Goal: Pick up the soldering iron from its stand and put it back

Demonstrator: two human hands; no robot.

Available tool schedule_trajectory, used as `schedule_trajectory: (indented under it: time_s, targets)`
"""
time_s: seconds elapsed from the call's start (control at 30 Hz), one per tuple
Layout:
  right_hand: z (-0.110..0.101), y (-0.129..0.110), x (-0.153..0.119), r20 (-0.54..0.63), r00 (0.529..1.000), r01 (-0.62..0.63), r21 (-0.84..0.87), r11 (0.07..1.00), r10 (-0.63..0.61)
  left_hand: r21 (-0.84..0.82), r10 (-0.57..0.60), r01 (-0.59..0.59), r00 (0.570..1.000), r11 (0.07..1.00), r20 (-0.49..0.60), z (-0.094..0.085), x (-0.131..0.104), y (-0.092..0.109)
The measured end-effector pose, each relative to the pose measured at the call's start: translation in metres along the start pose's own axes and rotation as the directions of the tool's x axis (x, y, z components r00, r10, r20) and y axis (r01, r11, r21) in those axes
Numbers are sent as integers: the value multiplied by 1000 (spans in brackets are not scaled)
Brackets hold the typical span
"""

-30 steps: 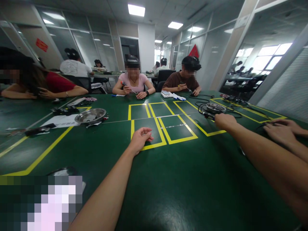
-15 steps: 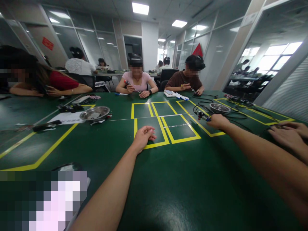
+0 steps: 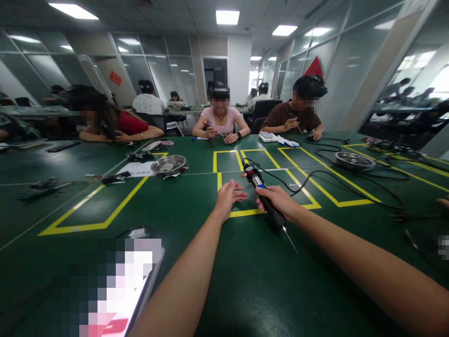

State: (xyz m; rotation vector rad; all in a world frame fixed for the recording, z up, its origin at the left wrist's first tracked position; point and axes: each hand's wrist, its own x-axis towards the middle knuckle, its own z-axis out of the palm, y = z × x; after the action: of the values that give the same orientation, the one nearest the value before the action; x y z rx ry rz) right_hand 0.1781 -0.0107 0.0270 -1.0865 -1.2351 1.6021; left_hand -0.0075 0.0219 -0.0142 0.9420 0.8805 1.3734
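Note:
My right hand (image 3: 278, 200) is closed around a corded electric screwdriver (image 3: 269, 206), black with a blue band and a silver collar. Its long thin bit points down toward me, above the green table (image 3: 252, 285). A black cord (image 3: 308, 177) leaves the tool's far end and loops away to the right. Just left of the screwdriver is my left hand (image 3: 229, 199), holding nothing, its fingers loosely apart and turned toward the tool. Both hands are over a yellow-taped rectangle (image 3: 245, 213) on the tabletop.
Metal bowls stand left (image 3: 169, 164) and right (image 3: 355, 160). A white paper (image 3: 140, 169) lies near the left bowl. A bright, blurred-out device (image 3: 140, 276) sits at lower left. Cables (image 3: 386, 203) cross the right side. Several people sit across the table.
My right hand has brought the electric screwdriver from the right to the middle, in front of my left hand. The view has turned somewhat left. My left hand's fingers have spread a little.

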Motion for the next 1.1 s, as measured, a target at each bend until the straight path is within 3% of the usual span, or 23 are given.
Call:
schedule_trajectory:
  time_s: [0.13, 0.27, 0.57, 0.9, 1.1]
  targets:
    - [37, 21, -17, 91, 996, 11, 84, 996, -18, -93, 33, -38, 998, 995, -50, -3, 0, 0]
    - [50, 35, -25, 89, 993, 60, 143, 988, -74, -98, 45, -52, 996, 994, -74, -2, -4, 3]
    - [47, 39, -28, -14, 996, 90, 127, 988, -89, 53, 152, -151, 988, 987, -5, 4, -14, 4]
    - [47, 40, -26, -7, 996, 92, 131, 987, -92, 247, 280, -246, 953, 937, -114, 9, -15, 7]
    - [42, 42, -26, 12, 996, 85, 127, 988, -87, 96, 169, -160, 981, 982, -99, 4, -8, 2]
